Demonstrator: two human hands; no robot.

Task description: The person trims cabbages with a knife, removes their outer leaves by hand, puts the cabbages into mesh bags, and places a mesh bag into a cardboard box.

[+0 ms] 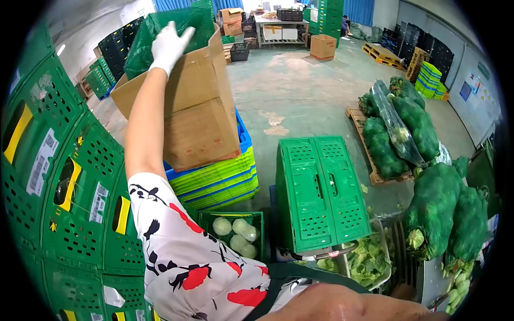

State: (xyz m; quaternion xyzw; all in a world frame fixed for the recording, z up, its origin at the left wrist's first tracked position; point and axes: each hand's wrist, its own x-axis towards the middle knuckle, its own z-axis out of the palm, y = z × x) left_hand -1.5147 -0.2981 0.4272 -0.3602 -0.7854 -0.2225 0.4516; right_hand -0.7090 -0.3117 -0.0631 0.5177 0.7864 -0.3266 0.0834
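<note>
My left hand [170, 47], in a white glove, reaches up over a cardboard box [195, 120]. Its fingers are spread against green mesh netting [187, 24] that rises out of the box; no grip on it shows. The box stands on stacked lime and blue crates [227, 179]. Below my arm, a green crate [261, 216] contains several pale round vegetables [238, 243], apparently wrapped in film. My right hand is out of view.
Tall stacks of green crates [80, 176] line my left side. A closed green crate [321, 192] stands ahead, beside a bin of loose leaves [369, 257]. Green net sacks of vegetables [436, 208] are at right, some on a wooden pallet [364, 139]. Another carton [323, 47] sits farther back.
</note>
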